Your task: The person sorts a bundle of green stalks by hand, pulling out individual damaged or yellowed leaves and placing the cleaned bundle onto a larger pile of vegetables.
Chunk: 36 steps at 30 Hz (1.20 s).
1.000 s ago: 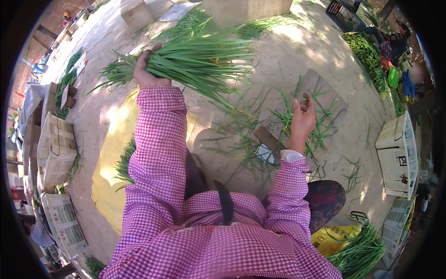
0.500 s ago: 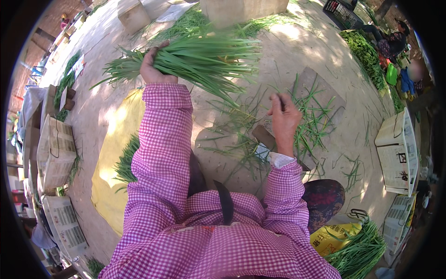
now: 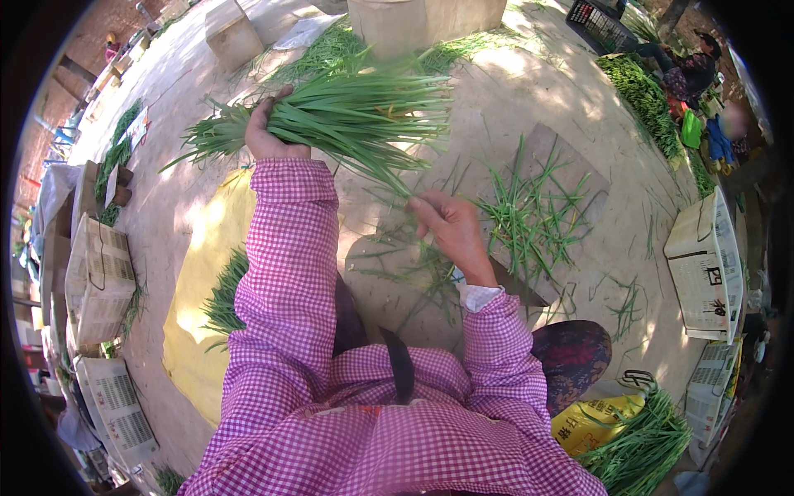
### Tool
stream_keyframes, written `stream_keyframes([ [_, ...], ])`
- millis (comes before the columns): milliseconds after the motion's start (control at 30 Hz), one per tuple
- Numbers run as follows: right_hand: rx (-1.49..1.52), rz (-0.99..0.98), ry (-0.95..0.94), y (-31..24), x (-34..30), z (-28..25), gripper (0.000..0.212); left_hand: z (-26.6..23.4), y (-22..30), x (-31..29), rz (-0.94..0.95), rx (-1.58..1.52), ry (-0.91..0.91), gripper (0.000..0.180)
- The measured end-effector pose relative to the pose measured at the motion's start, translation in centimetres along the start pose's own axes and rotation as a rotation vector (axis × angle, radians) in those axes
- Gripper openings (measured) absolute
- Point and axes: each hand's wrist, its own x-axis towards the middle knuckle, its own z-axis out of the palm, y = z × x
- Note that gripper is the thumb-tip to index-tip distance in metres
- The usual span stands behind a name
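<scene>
My left hand point(image 3: 266, 128) is closed round a thick bunch of garlic chives point(image 3: 356, 112), held sideways above the ground with the leaves fanning to the right. Below the bunch's right end, my right hand point(image 3: 451, 223) pinches the tips of a few drooping chive leaves point(image 3: 395, 182) between thumb and fingers. Loose chive pieces point(image 3: 529, 215) lie scattered over a flat board point(image 3: 591, 178) to the right of that hand. More stray blades lie on the ground beneath it.
A yellow sheet point(image 3: 194, 306) with chives point(image 3: 227, 293) on it is at my left. Crates point(image 3: 99, 273) line the left side, and another crate point(image 3: 699, 264) stands right. Near my right knee lies a yellow bag point(image 3: 591, 422) beside chives point(image 3: 649, 446). A person point(image 3: 691, 78) sits far right.
My right hand has moved left from over the board to the bunch and now pinches leaf tips. My left hand still holds the bunch, almost in place.
</scene>
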Motion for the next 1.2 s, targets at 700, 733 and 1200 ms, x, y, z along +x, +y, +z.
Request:
stream_keyframes([
  [700, -0.856, 0.048, 0.929, 4.3, -0.5, -9.4, 0.027, 0.3, 0.6, -0.5, -0.053, -0.068, -0.042, 0.028],
  [733, -0.509, 0.010, 0.842, 4.0, -0.3, -8.7, 0.027, 0.4, 0.3, -0.6, -0.076, -0.068, -0.071, 0.028],
  [1200, 0.705, 0.053, 0.168, 1.3, 0.7, -2.6, 0.028, 1.0, -1.9, -2.9, -0.219, 0.006, -0.450, 0.018],
])
